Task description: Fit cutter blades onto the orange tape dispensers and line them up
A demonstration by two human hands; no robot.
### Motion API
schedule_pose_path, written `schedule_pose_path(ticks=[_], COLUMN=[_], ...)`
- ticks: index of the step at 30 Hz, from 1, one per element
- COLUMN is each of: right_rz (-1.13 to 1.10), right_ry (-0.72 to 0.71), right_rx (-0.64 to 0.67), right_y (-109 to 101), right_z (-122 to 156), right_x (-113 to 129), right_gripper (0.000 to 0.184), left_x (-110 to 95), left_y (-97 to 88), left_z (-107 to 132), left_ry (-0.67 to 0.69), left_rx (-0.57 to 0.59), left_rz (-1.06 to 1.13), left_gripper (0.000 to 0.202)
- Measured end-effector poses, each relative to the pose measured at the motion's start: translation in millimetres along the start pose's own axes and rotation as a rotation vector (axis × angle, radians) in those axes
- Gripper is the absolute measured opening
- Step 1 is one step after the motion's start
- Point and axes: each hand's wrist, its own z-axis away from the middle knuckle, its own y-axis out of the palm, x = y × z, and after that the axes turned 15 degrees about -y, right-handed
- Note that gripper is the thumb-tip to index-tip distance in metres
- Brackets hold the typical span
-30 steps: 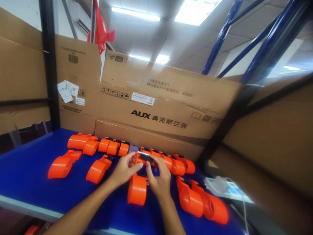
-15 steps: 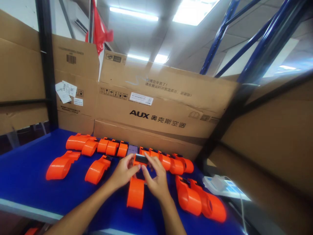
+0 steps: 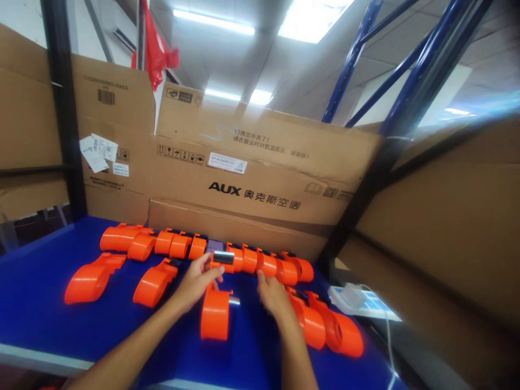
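In my left hand, the thumb and fingers grip the far end of an orange tape dispenser. A dark strip with a silver toothed edge faces up at that end. The dispenser's round loop is toward me, and a small silver tab sticks out on its right side. My right hand is apart from it, to the right, with fingers curled together; whatever they may hold is hidden. Close beside that hand lies another orange dispenser.
Several like orange dispensers line the back of the blue table, with a phone among them. Cardboard walls the back. At the right are a white power strip with a cable and a dark rack post.
My right hand has let go of the dispenser and moved right, its fingers now curled. My left hand keeps its hold. The view has shifted slightly.
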Motion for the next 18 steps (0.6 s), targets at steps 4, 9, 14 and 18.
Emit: schedule_pose_path(ticks=[4,9,14,18], right_rz=[-0.121,-0.244,-0.277,-0.095], right_ry=[0.073,0.064,-0.073,-0.146], right_rx=[0.059,0.132,0.085,0.019], right_y=[12.8,22.0,14.0,10.1], right_z=[0.8,-2.0,-5.4,-1.1], right_x=[-1.5,9.8,16.6,12.9], right_gripper=[0.053,0.055,0.052,0.039], left_x=[-1.9,-1.1,-1.4,-3.2], left_y=[0.2,0.1,-1.1,-0.7], left_z=[1.9,2.5,2.2,2.8], left_ry=[0.005,0.007,0.000,-0.007], left_rx=[0.002,0.000,-0.009,-0.012], left_rz=[-0.030,-0.045,-0.037,-0.033], left_gripper=[0.043,0.045,0.047,0.049])
